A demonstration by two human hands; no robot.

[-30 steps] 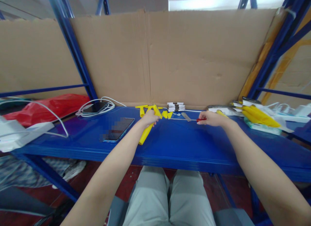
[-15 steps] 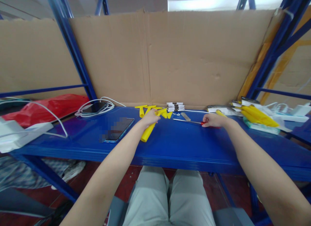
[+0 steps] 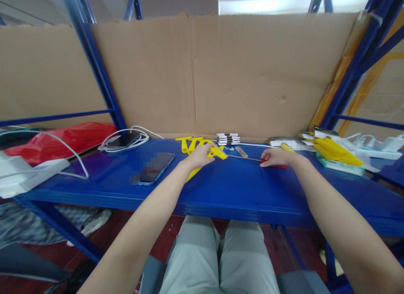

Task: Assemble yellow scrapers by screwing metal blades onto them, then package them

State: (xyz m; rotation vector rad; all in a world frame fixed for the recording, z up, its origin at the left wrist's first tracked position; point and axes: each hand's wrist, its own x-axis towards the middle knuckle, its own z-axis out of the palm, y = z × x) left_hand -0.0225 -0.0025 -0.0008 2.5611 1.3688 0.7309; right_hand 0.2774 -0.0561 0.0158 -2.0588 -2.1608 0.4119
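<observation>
My left hand (image 3: 203,155) is closed on a yellow plastic piece (image 3: 218,152) above the blue table. Beneath that hand lies another yellow piece (image 3: 193,173), partly hidden. A screwdriver (image 3: 244,158) with a red handle is in my right hand (image 3: 269,157); its thin metal shaft points left, and the tip meets or nearly meets the held yellow piece. Several yellow T-shaped pieces (image 3: 191,147) lie behind my left hand. Small light bits (image 3: 229,148) and a flat metal strip (image 3: 241,151) rest behind the shaft.
A phone (image 3: 155,169) lies left of my left arm. At the back stands a stack of clipped white packs (image 3: 228,139). Coiled white cable (image 3: 143,138), a red bag (image 3: 72,140) and white adapters are on the left; yellow packaging (image 3: 336,151) is on the right.
My left hand has moved slightly right and toward me, now with a yellow piece raised to the screwdriver's tip. My right hand has barely moved.
</observation>
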